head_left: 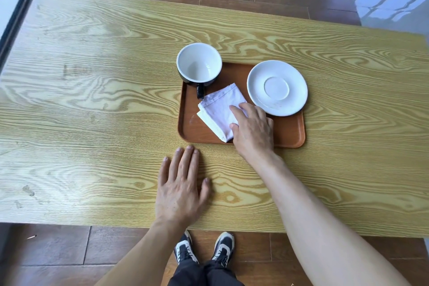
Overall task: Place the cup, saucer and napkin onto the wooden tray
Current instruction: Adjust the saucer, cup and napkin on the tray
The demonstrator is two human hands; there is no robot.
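Observation:
A brown wooden tray (pixel 287 132) lies on the table right of centre. In its far left corner stands a cup (pixel 199 64), black outside and white inside, handle toward me. A white saucer (pixel 277 88) sits at the tray's far right, overhanging the rim. A folded white napkin (pixel 218 111) lies in the tray's middle. My right hand (pixel 251 130) rests on the napkin's right side, fingers spread on the cloth. My left hand (pixel 181 188) lies flat on the table, just in front of the tray, holding nothing.
The light wood-grain table (pixel 92 111) stretches wide to the left of the tray. Its near edge is just below my left wrist. Dark wooden floor and my shoes (pixel 204 248) show beneath. A window frame (pixel 14 18) runs along the left.

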